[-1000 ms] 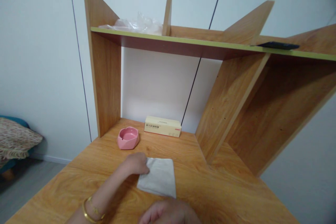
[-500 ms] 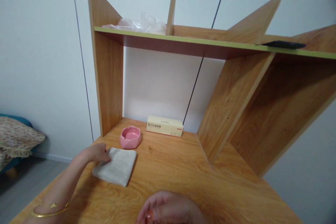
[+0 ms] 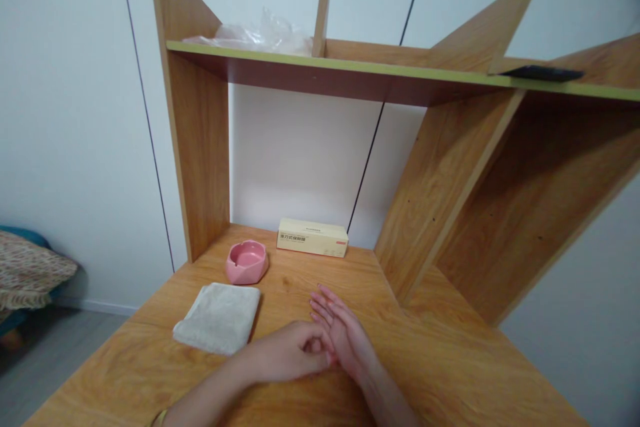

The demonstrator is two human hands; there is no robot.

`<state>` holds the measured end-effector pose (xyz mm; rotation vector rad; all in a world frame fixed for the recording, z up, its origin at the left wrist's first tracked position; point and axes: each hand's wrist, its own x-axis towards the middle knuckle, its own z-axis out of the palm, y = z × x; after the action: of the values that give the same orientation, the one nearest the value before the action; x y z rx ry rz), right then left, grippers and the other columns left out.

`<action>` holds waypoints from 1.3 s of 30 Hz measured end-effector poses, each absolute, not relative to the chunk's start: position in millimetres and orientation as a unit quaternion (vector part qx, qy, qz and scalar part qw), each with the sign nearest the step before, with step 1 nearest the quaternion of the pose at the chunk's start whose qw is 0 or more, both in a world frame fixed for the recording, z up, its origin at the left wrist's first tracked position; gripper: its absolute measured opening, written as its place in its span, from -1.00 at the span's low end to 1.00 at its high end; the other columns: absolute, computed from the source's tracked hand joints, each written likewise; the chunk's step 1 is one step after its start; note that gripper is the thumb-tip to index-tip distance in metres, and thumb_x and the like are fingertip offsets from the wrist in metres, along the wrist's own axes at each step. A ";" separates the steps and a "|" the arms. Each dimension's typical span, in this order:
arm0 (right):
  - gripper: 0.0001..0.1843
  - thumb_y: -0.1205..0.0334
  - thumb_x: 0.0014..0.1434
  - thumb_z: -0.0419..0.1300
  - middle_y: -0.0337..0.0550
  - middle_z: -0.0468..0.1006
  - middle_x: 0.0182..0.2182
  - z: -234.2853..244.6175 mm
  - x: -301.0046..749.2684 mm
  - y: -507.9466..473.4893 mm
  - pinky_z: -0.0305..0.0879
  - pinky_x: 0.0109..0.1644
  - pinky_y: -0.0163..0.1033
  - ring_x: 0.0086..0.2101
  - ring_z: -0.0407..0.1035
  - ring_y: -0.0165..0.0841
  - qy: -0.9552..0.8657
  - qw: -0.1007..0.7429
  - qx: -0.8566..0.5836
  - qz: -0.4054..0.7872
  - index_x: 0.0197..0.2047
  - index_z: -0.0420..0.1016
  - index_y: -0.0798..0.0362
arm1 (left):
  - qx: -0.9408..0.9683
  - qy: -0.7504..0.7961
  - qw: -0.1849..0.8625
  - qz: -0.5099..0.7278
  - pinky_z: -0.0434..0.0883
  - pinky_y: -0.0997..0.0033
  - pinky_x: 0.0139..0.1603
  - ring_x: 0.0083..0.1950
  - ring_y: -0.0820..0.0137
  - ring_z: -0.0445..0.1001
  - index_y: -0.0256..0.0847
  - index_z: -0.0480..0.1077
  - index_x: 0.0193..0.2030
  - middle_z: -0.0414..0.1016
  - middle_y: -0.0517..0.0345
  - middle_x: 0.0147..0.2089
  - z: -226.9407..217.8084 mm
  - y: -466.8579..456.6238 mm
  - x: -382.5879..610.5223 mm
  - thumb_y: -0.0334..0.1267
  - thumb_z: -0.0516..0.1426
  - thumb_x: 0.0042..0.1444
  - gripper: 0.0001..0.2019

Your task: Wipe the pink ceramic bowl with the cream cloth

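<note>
The left hand is curled, with thumb and fingertips brought together against the palm of the right hand. Whether the left fingertips grip a small item cannot be determined. The right hand is unclenched, palm turned toward the left hand, fingers extended forward. Both hands are positioned over the near part of the wooden tabletop.

The folded grey cloth lies flat on the tabletop to the left of both hands, released, its near right corner just beside the left wrist. The right hand is well apart from it.

Directly behind the cloth stands the pink faceted bowl. Farther back, ahead of the hands, the cream box lies lengthwise near the wall. Above, the shelf carries a clear plastic bag at left and a dark flat object at right.
</note>
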<state>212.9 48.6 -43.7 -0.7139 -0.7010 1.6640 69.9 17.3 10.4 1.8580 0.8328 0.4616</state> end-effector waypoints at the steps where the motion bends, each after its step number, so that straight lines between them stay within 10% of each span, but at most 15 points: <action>1: -0.62 0.23 -0.16 0.28 -0.10 0.49 -0.20 -45.3 214.2 50.4 0.14 -0.01 -0.22 -0.15 0.33 -0.36 -0.293 0.567 -0.308 0.705 -0.19 0.43 0.04 | 0.745 0.325 0.553 0.182 0.12 0.57 -0.52 -0.54 0.56 0.18 -0.23 0.33 -0.37 0.26 0.30 -0.52 3.1 16.1 77.4 -0.17 -0.02 0.03 -0.80; 12: -0.57 0.18 -0.17 0.27 -0.05 0.50 -0.16 -48.7 206.2 43.2 0.08 0.07 -0.16 -0.10 0.34 -0.31 -0.288 0.521 -0.322 0.736 -0.16 0.41 0.06 | 0.489 0.320 0.769 0.259 -0.14 0.52 -0.67 -0.71 0.65 0.00 -0.24 0.21 -0.54 0.20 0.34 -0.63 -38.8 25.2 88.5 -0.07 0.14 -0.16 -0.73; 39: -0.70 0.28 -0.22 0.26 -0.13 0.56 -0.45 -33.2 196.4 31.7 0.26 -0.33 -0.31 -0.43 0.43 -0.38 -0.282 0.476 -0.384 0.739 -0.32 0.42 0.14 | 0.369 0.284 0.826 0.319 -0.13 0.53 -0.63 -0.67 0.63 0.09 -0.28 0.25 -0.54 0.20 0.31 -0.64 -38.6 23.8 87.8 -0.29 0.12 -0.16 -0.88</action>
<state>196.4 31.7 -33.2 -0.9391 -0.6903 1.8054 87.8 23.8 -38.6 0.7834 0.6025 0.6775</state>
